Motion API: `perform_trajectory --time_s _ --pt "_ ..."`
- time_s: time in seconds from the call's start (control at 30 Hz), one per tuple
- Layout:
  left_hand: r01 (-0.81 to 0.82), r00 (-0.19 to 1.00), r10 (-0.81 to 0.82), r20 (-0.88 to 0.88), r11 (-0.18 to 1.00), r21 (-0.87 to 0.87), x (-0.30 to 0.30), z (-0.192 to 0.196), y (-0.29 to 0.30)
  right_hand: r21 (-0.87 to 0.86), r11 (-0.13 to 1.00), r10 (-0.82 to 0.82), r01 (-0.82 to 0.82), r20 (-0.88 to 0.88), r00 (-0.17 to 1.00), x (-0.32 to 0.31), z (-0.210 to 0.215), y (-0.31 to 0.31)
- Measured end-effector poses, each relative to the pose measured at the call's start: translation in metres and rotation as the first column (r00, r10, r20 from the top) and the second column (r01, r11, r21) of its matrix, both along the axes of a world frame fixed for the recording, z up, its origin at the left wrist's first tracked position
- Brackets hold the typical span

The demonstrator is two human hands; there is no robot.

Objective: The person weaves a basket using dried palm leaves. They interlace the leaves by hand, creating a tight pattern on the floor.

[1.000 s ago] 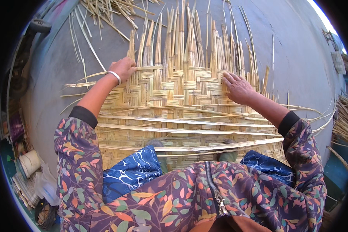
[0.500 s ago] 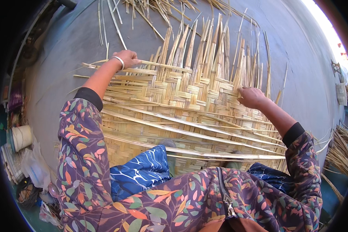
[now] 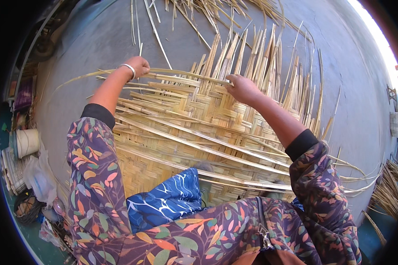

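Observation:
A large woven mat of pale split strips (image 3: 163, 165) spreads over the floor before me and under my feet. Its far edge ends in a fringe of loose upright strips (image 3: 263, 53). My left hand (image 3: 138, 66), with a white bangle (image 3: 128, 69) at the wrist, is closed on a long thin strip (image 3: 177, 72) near the mat's far left corner. That strip runs across to my right hand (image 3: 243, 89), whose fingers pinch it among the bases of the fringe. Several long loose strips (image 3: 203, 143) lie crosswise over the nearer part of the mat.
Loose strips (image 3: 210, 11) lie scattered on the grey floor (image 3: 93, 48) beyond the mat. To the far right is a bundle of thin strips (image 3: 387, 187). At the left stand a whitish cylindrical container (image 3: 27, 142), a clear plastic bag (image 3: 40, 176) and a dark coil (image 3: 27, 207).
My right hand has moved left along the far edge, nearer my left hand, and now holds the strip. The strip's left end sticks out farther past my left hand. The view has shifted slightly.

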State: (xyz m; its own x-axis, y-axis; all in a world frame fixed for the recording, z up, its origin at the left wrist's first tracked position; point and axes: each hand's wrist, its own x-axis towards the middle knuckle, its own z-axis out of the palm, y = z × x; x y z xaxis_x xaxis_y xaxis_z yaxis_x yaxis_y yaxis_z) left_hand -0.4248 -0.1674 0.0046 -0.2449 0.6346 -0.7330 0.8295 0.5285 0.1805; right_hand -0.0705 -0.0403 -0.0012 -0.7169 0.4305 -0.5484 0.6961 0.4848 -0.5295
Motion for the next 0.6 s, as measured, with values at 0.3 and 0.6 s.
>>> perform_trajectory --time_s 0.3,0.6 --pt "0.259 0.871 -0.226 -0.437 0.966 0.015 0.058 0.010 -0.002 0.007 0.999 -0.046 0.046 0.127 0.991 -0.015 -0.022 0.004" --pt "-0.141 0.870 0.138 -0.473 0.990 0.028 0.057 0.013 0.029 -0.020 0.996 -0.078 0.082 0.146 0.986 -0.024 0.000 0.003"
